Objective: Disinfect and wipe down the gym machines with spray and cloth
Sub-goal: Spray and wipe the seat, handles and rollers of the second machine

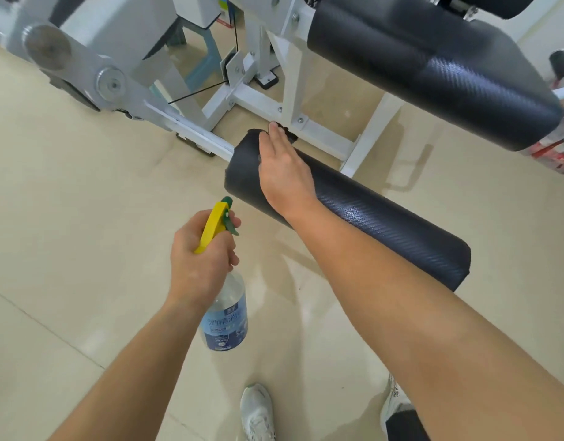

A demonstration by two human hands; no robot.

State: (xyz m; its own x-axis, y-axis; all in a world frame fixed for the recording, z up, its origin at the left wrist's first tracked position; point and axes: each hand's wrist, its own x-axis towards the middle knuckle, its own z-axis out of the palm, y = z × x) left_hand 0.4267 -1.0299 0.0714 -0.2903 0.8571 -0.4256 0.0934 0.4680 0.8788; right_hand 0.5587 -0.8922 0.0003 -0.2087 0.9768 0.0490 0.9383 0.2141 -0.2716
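**Wiping down the leg roller, sprayer in the other hand**

So my left hand [201, 265] is gripping the spray bottle [225, 313] round its yellow trigger head, fingers curled tight and the clear body hanging down below my fist. My right hand [284, 173] isn't gripping anything. It's lying flat, fingers straight, pressing a dark cloth [288, 132] onto the black roller pad [385, 224]. I'm only seeing a scrap of the cloth poking out past my fingertips; the rest is hidden under my palm.

The bit that matters is that the roller's long axis is running from the end by the white support arm [191, 132], where my hand is sitting, down and out toward my right side. Nearly all the pad is lying on the right of my hand, so I'm guessing the wipe should go that way, along the length.

The right hand is already on the pad, and the bottle's nozzle is just beside the roller's near end, pointing roughly at it. Further back, the big seat pad [433, 68] is sitting on the white frame [322, 132].
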